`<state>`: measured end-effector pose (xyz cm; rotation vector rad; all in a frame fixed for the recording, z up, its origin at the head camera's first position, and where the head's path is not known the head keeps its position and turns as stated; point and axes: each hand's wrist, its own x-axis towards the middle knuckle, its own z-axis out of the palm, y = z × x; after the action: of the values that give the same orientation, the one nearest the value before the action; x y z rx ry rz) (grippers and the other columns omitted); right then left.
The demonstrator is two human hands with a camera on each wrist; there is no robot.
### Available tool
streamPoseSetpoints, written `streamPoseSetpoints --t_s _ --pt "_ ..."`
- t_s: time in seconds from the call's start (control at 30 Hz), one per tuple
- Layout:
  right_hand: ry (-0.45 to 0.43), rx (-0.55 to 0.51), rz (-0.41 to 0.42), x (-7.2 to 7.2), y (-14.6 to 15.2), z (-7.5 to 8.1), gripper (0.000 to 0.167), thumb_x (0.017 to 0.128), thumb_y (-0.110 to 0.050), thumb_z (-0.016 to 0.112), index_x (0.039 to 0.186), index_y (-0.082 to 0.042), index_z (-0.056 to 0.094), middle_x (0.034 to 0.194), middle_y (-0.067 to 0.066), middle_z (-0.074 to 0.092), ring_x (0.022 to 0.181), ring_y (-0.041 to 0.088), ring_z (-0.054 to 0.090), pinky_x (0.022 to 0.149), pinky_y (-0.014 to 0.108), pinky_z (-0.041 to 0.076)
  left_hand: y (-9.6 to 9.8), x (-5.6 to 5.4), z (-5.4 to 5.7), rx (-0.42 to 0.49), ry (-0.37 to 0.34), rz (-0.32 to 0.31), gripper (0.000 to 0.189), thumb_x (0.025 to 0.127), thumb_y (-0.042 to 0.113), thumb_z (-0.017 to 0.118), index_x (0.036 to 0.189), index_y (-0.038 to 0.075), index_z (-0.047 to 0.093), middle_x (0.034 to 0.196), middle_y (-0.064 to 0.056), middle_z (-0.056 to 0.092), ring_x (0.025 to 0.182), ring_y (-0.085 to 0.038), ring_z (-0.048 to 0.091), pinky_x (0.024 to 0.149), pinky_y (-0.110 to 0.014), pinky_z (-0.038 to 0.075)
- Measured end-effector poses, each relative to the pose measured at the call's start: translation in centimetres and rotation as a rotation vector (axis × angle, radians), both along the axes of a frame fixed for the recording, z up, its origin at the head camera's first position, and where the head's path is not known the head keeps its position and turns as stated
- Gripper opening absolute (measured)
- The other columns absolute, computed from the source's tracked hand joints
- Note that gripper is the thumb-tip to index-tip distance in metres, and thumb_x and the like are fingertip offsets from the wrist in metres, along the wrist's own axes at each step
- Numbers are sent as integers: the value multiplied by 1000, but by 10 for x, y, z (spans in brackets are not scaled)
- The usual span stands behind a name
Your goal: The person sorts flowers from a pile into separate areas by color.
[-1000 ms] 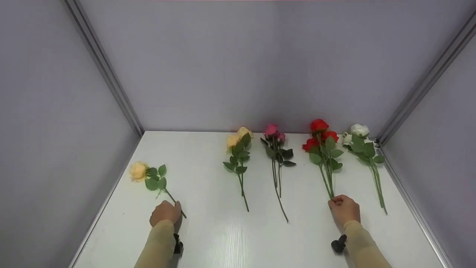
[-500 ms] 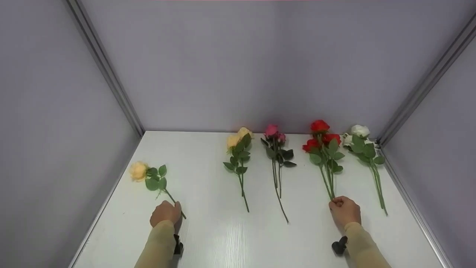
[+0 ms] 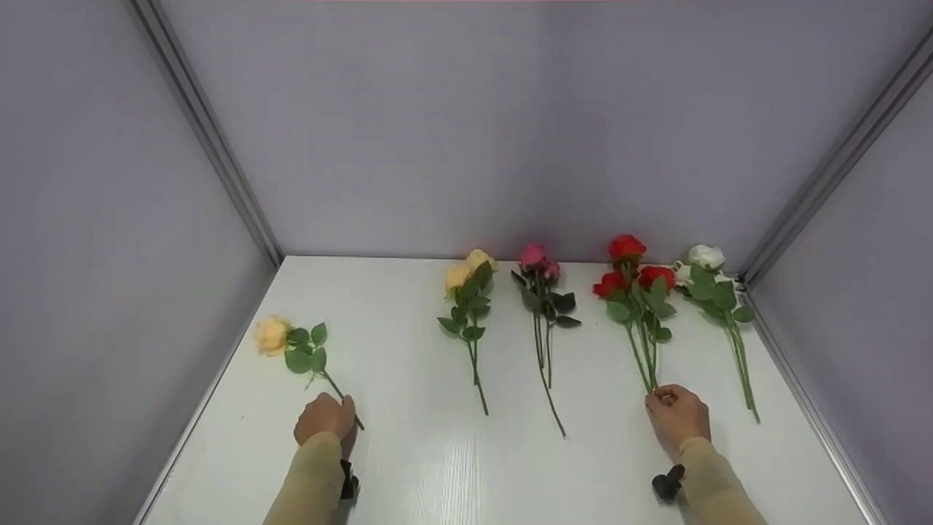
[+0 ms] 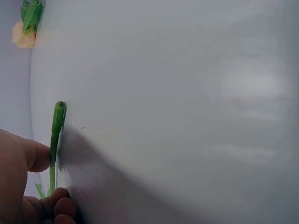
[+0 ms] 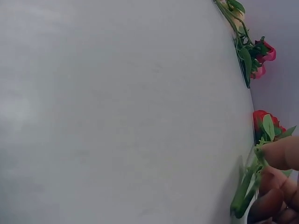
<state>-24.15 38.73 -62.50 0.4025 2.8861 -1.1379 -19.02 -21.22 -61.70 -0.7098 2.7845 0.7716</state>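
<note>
At the left of the table, my left hand point(image 3: 325, 417) pinches the lower stem of a yellow rose point(image 3: 271, 335), which lies slanted with its bloom up and left. In the left wrist view the stem's cut end point(image 4: 59, 116) pokes out past thumb and fingers. On the right side my right hand point(image 3: 678, 413) pinches a stem end in a group of three red roses point(image 3: 627, 246). Green stem ends point(image 5: 243, 196) show beside those fingers in the right wrist view; which stems are held is partly hidden.
Two yellow roses point(image 3: 458, 275) and some pink roses point(image 3: 532, 255) lie mid-table towards the back wall. White roses point(image 3: 705, 255) lie right of the red ones, close to the right wall. Grey panels point(image 3: 437, 131) enclose the white table point(image 3: 408, 467) on three sides.
My right hand has shifted slightly right, and the right-hand red rose has moved right with it, closer to the white roses. My left hand and the yellow rose have stayed put.
</note>
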Motion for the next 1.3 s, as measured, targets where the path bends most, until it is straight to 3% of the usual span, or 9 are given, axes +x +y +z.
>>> streamPoseSetpoints --t_s 0.2,0.37,0.6,1.13,1.3 --pt "31 -23 -15 4 -2 4 27 92 -29 64 102 -5 67 85 6 65 73 19 57 64 32 44 0 1 -2 0 30 4 38 96 28 45 90 -7 60 76 -17 64 69 -34 63 61 -49 49" --pt "15 -7 9 4 -2 3 30 91 -32 65 102 -4 67 86 6 66 77 19 58 68 32 45 0 1 -2 7 47 19 34 95 25 46 87 -5 60 73 -15 63 65 -31 61 59 -48 48" --pt "26 21 23 2 -3 3 23 88 -19 65 101 -1 69 85 6 67 79 21 62 71 36 47 0 1 -3 5 50 13 34 95 25 47 86 -5 60 72 -15 63 64 -31 61 59 -48 47" --pt "-61 14 88 6 -11 3 22 86 -15 59 102 -1 65 91 8 67 87 26 62 78 43 48 -2 3 -3 28 39 1 35 95 25 46 91 -6 60 74 -16 64 65 -31 61 58 -47 48" --pt "-58 19 78 6 -9 5 23 88 -20 62 103 -3 64 92 7 66 86 24 61 76 40 46 -2 3 -3 42 38 -2 36 95 25 45 92 -7 60 75 -16 64 64 -30 60 57 -46 47"
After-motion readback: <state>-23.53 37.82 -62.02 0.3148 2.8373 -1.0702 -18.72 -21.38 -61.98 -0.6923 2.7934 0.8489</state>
